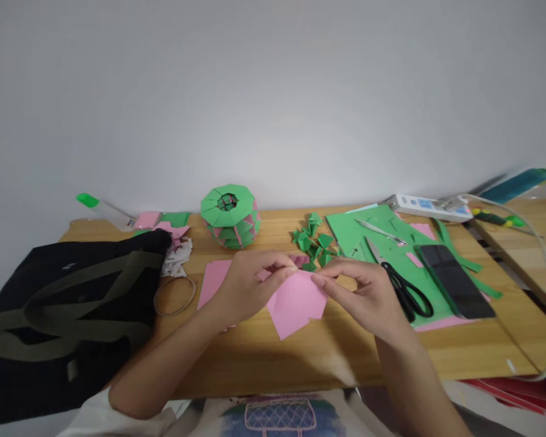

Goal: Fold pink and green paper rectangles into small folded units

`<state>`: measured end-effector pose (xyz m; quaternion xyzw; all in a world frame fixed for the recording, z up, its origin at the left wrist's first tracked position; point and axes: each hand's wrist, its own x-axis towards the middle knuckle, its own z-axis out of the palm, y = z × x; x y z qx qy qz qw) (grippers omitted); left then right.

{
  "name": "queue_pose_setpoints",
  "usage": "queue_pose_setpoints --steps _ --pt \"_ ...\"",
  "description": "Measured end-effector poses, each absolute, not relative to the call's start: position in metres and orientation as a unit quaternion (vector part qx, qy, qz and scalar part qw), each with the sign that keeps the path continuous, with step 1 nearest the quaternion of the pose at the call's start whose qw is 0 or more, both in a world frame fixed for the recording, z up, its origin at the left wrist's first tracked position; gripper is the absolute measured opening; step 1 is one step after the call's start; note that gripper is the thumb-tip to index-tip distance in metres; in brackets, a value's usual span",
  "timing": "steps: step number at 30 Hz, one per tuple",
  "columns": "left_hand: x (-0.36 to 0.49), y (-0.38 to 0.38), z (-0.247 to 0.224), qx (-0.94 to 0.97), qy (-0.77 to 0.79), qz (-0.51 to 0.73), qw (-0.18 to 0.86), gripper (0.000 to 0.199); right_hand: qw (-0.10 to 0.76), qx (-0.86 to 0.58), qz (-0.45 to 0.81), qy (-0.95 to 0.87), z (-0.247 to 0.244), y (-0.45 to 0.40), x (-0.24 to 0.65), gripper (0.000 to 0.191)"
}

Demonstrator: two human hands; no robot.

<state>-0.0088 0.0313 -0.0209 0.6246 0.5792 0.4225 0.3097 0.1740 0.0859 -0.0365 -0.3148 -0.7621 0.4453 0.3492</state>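
Both hands are raised over a wooden table (255,367), where a piece of pink paper (295,306) is held between them, above the tabletop's middle. Its upper edge is pinched between thumb and forefinger by the left hand (259,282), and its upper right part is gripped in the same way by the right hand (366,294). A notch is seen in the paper's lower edge, to the right.

Flat pink sheets (213,280) are partly covered by the left hand. Beyond the hands, a round green-and-pink paper model (227,215) is set near the wall (273,109), with folded green pieces (316,240) heaped to its right.

Near the right hand, black-handled scissors (404,288) are laid on green sheets (343,226), and a dark phone (455,282) is placed just beside them. Behind, a white power strip (430,206) is positioned by the wall.

On the left, the table's end is partly covered by a black bag (91,303), beside which white paper scraps (177,258) and a thin ring (169,315) are found.
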Motion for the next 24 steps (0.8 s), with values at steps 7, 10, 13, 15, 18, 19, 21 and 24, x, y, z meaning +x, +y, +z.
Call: queue_pose_setpoints --steps 7,10,13,15,18,19,21,24 --pt "-0.010 0.020 -0.043 0.538 0.616 0.447 0.363 0.014 0.313 -0.345 0.521 -0.715 -0.057 0.081 0.179 0.016" --pt "-0.010 0.021 -0.052 0.436 0.639 0.503 0.385 0.010 0.296 -0.358 0.577 -0.671 -0.067 0.078 0.177 0.024" --pt "-0.013 0.024 -0.059 0.356 0.651 0.529 0.412 0.013 0.252 -0.345 0.628 -0.651 -0.076 0.075 0.179 0.027" --pt "-0.014 0.025 -0.062 0.360 0.655 0.517 0.417 0.014 0.250 -0.341 0.637 -0.644 -0.079 0.074 0.183 0.027" --pt "-0.013 0.023 -0.064 0.442 0.660 0.490 0.359 0.016 0.246 -0.341 0.625 -0.658 -0.079 0.075 0.187 0.028" --pt "-0.012 0.022 -0.064 0.487 0.655 0.475 0.329 0.022 0.241 -0.342 0.619 -0.664 -0.078 0.075 0.187 0.029" --pt "-0.009 0.019 -0.061 0.584 0.626 0.434 0.282 0.032 0.240 -0.349 0.605 -0.674 -0.076 0.074 0.186 0.031" --pt "-0.007 0.015 -0.057 0.662 0.581 0.362 0.304 0.045 0.263 -0.378 0.576 -0.676 -0.072 0.072 0.182 0.034"
